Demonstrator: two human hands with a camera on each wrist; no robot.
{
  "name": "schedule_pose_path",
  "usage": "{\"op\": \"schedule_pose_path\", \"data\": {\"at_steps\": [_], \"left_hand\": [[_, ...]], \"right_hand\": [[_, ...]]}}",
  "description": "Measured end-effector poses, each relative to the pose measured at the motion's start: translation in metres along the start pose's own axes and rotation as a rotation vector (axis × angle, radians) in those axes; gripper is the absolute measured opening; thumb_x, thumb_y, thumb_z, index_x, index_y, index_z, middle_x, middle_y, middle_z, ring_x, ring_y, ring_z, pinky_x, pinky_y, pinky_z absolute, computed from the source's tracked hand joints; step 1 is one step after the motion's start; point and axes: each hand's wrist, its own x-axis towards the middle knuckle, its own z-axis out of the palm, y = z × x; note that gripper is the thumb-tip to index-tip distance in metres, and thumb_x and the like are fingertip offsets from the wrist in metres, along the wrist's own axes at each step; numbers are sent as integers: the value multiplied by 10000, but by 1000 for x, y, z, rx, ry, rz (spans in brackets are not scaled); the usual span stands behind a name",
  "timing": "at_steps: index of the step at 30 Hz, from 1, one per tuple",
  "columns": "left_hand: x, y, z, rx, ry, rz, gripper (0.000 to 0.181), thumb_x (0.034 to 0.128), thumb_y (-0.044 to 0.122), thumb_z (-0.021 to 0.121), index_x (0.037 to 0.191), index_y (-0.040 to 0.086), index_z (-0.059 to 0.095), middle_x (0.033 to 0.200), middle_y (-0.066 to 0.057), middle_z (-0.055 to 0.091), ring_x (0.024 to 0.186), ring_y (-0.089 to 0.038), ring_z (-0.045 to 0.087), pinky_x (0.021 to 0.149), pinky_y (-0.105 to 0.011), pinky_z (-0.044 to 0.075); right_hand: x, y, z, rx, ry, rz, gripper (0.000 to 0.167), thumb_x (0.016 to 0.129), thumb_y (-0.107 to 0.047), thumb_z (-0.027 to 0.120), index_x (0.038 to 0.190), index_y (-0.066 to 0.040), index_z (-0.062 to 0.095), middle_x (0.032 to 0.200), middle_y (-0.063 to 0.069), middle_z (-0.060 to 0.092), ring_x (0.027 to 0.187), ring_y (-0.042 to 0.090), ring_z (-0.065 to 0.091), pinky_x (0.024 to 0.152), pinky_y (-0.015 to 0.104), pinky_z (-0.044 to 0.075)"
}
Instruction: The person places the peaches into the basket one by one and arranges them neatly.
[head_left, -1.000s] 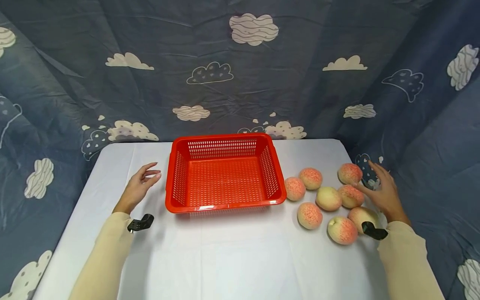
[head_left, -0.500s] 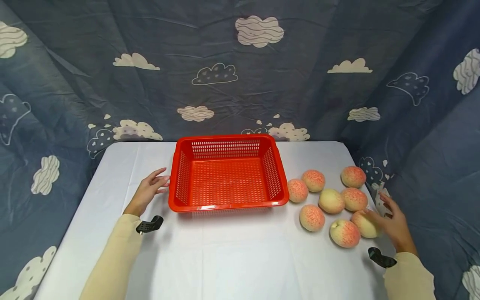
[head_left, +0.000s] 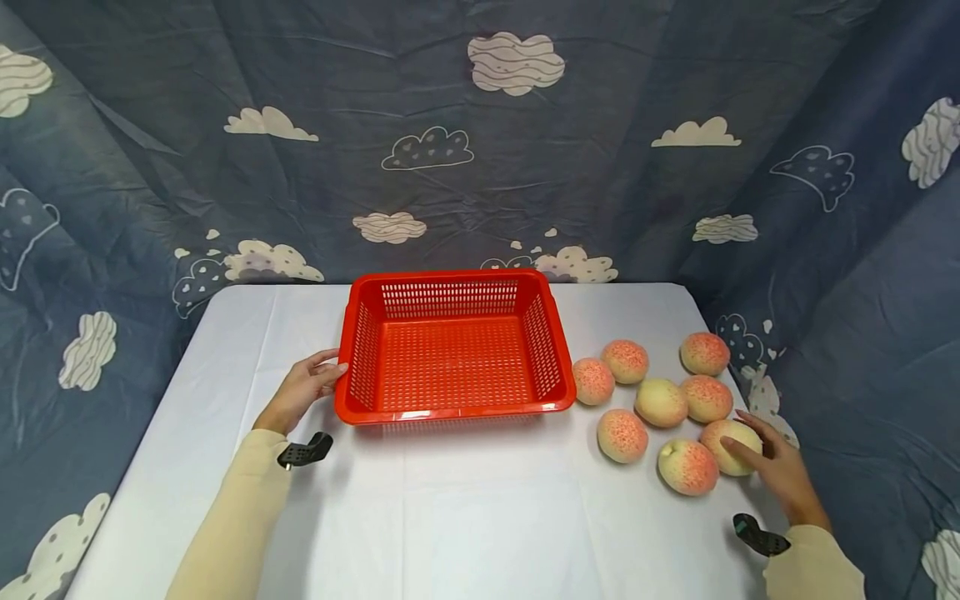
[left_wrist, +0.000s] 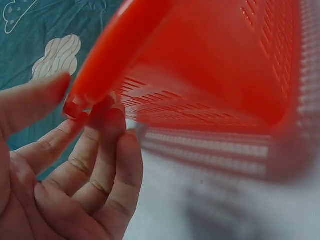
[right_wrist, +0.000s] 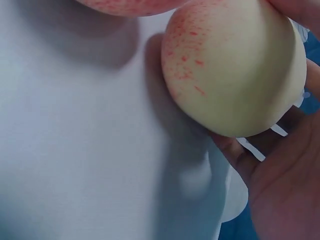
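A red plastic basket (head_left: 450, 367) stands on the white table in the head view. At its left side, my left hand (head_left: 300, 392) holds the rim; in the left wrist view the thumb (left_wrist: 45, 92) lies on the rim's outer side and the fingertips reach beneath it. At the right table edge, my right hand (head_left: 783, 475) grips a yellowish peach (head_left: 720, 432), with fingers and thumb around its side. That peach (right_wrist: 230, 65) still appears to rest on the cloth. Its far side is hidden in the right wrist view.
Several other peaches lie right of the basket: one pale peach (head_left: 661, 403) is mid-group, another peach (head_left: 687, 467) is close left of the gripped one, and a peach (head_left: 593, 381) lies against the basket. A dark cloud-patterned curtain (head_left: 427, 67) hangs behind the white table (head_left: 480, 517).
My left hand has moved right to the basket's rim and taken hold of it. My right hand has come down from the far peaches to the near-right one and closed around it.
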Motion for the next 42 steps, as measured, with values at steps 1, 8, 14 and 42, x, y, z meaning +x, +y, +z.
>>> {"op": "schedule_pose_path", "data": {"at_steps": [1, 8, 14, 42], "left_hand": [[0, 0, 0, -8, -7, -6, 588, 981, 183, 569, 1457, -48, 311, 1011, -36, 620, 767, -38, 604, 731, -199, 511], [0, 0, 0, -81, -44, -9, 598, 981, 143, 562, 1463, -62, 273, 940, 12, 637, 789, -44, 619, 738, -222, 524], [0, -3, -1, -127, -42, -16, 595, 980, 149, 569, 1461, -49, 280, 968, -2, 644, 808, -66, 632, 739, -253, 540], [0, -2, 0, -195, -59, -14, 601, 969, 104, 575, 1458, -63, 267, 900, 60, 631, 776, -53, 624, 684, -224, 533]], "right_hand": [[0, 0, 0, -3, -12, 4, 888, 921, -467, 609, 1537, -61, 116, 1552, 294, 73, 1380, 505, 131, 1073, 661, 160], [-5, 1, -2, 12, -90, 7, 906, 931, -426, 616, 1552, -132, 26, 1559, 290, 2, 1351, 498, 133, 1055, 675, 172], [-6, 0, 1, 9, -77, 13, 934, 911, -401, 656, 1549, -95, 46, 1555, 290, 40, 1339, 477, 167, 1058, 649, 208], [-14, -36, -6, -75, 246, -110, 821, 836, -394, 742, 1516, -236, 310, 1452, 140, 343, 1133, 115, 402, 892, 290, 398]]}}
